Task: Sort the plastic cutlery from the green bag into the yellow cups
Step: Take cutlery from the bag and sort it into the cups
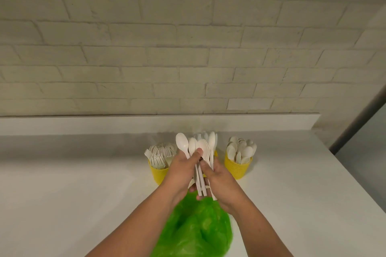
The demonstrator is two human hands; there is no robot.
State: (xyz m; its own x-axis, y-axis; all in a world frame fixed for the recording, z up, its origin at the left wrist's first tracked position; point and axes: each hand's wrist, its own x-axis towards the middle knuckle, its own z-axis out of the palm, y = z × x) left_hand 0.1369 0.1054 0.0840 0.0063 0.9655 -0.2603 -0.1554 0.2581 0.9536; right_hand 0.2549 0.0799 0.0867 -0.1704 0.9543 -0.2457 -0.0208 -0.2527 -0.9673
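White plastic makes up the bundle of spoons [203,149], which stands bowls up and slightly fanned, held between both hands over the far end of the green bag [194,229]. The left hand [180,171] grips the bundle from the left, its thumb pressed across the necks of the spoons just under the bowls. The right hand [221,181] wraps the handles from the right and lower down, fingers curled round them. The handle ends poke out beneath the hands, just above the bag's crumpled top. The bag lies on the white counter [62,173] between the two forearms, near the front edge. Beyond the hands stand the yellow cups: the left cup [158,173] is packed with forks [160,153], tines up, and the right cup [238,168] is filled with a heap of spoons [241,149], bowls up. Between them only a sliver of a middle cup [215,153] shows behind the bundle; its contents cannot be made out. A pale brick wall [188,48] rises behind the counter.
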